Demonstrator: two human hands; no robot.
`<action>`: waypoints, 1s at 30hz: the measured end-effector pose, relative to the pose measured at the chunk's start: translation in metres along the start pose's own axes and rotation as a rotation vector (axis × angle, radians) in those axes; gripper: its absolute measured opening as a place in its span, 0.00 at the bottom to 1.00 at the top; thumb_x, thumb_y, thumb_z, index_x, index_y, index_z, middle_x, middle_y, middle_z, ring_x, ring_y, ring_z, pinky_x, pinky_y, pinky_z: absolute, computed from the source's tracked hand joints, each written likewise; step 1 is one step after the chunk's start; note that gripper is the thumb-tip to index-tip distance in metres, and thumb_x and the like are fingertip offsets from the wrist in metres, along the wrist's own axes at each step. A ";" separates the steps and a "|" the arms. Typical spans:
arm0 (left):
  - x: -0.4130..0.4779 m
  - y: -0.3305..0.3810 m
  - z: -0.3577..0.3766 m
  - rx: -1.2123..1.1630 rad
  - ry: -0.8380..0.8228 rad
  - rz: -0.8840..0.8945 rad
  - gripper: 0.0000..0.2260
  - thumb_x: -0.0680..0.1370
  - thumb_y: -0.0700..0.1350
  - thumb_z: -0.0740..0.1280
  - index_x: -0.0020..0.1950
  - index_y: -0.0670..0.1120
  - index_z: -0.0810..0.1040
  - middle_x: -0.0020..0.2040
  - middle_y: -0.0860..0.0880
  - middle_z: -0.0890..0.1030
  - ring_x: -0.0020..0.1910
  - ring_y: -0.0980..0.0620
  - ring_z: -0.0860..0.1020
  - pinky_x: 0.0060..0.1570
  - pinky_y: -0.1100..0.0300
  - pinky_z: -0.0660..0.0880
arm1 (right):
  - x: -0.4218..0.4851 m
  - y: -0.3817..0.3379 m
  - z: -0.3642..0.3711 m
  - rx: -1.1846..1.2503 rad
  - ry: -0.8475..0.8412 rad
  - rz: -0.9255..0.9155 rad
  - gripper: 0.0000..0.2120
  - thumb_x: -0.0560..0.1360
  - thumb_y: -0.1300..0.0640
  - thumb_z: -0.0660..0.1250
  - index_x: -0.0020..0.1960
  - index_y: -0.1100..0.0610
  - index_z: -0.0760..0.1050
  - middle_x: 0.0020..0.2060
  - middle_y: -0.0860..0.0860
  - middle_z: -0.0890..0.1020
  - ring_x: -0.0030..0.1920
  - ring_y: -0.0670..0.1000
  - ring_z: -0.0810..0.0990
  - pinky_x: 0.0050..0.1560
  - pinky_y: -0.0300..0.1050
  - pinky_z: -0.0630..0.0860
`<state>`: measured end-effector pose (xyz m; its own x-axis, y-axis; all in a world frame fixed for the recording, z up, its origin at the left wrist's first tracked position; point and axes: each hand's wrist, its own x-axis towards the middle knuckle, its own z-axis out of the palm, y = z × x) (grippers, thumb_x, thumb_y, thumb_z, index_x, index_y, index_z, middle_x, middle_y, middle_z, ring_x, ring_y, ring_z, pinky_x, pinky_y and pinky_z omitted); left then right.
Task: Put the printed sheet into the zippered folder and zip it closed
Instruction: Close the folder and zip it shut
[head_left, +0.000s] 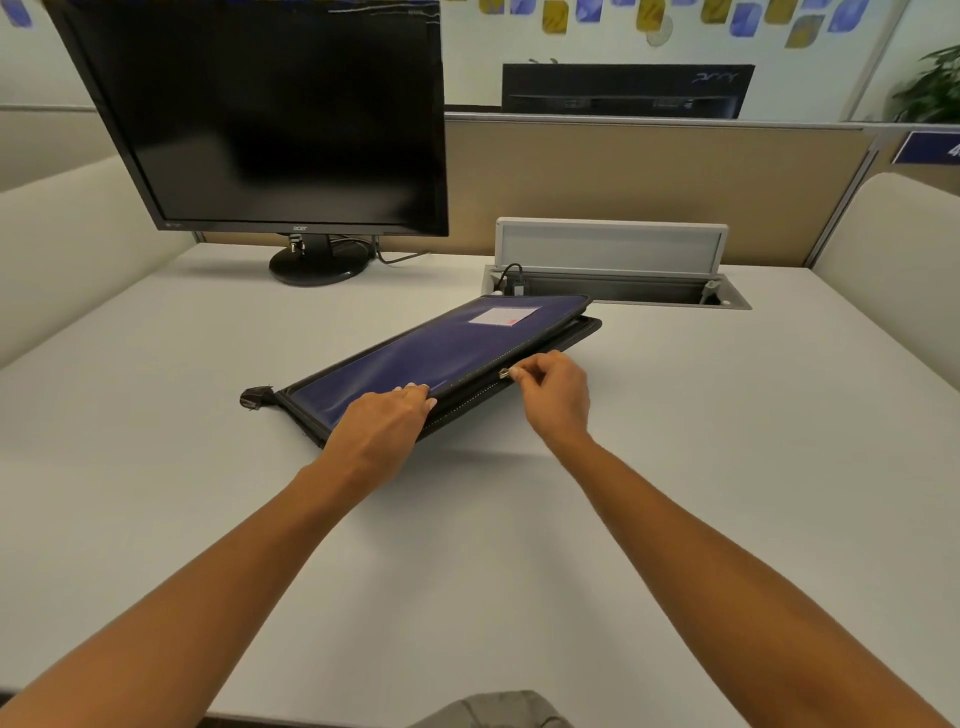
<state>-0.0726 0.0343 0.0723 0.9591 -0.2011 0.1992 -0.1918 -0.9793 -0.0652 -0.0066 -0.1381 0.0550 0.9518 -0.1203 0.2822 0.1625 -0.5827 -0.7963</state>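
Observation:
A dark blue zippered folder (415, 353) with black edging lies at an angle on the white desk (467, 519). A white label sits near its far corner. My left hand (382, 421) presses flat on the folder's near edge, fingers straight. My right hand (553, 392) pinches the metal zipper pull (504, 373) about halfway along the near side. To the right of the pull the folder's edge gapes open; to the left the zipper looks closed. The printed sheet is not visible.
A black monitor (270, 114) on a round stand is at the back left. An open cable hatch (613, 270) with a raised lid sits behind the folder. Beige partition walls enclose the desk.

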 end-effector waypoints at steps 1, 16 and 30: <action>-0.003 -0.002 0.001 -0.012 -0.004 0.003 0.19 0.82 0.47 0.48 0.70 0.41 0.64 0.67 0.44 0.74 0.61 0.46 0.76 0.56 0.57 0.73 | 0.006 0.004 -0.005 -0.014 0.018 0.020 0.06 0.74 0.57 0.66 0.45 0.59 0.80 0.45 0.56 0.81 0.46 0.55 0.78 0.43 0.44 0.71; -0.028 -0.017 0.013 -0.132 0.019 0.010 0.18 0.78 0.47 0.62 0.63 0.37 0.74 0.59 0.39 0.79 0.55 0.41 0.80 0.50 0.50 0.78 | 0.013 0.023 -0.016 0.241 -0.156 0.207 0.07 0.74 0.59 0.67 0.49 0.61 0.80 0.44 0.56 0.81 0.41 0.51 0.76 0.44 0.42 0.78; 0.023 0.023 0.019 0.041 -0.035 0.003 0.20 0.81 0.53 0.50 0.67 0.44 0.66 0.64 0.46 0.75 0.58 0.48 0.77 0.43 0.56 0.75 | -0.013 0.022 -0.006 0.286 -0.234 0.174 0.07 0.74 0.60 0.67 0.49 0.61 0.79 0.41 0.53 0.80 0.40 0.48 0.78 0.35 0.31 0.75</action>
<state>-0.0510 0.0072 0.0571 0.9653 -0.2027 0.1645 -0.1871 -0.9766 -0.1057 -0.0167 -0.1540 0.0366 0.9996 0.0080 0.0274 0.0285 -0.3189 -0.9473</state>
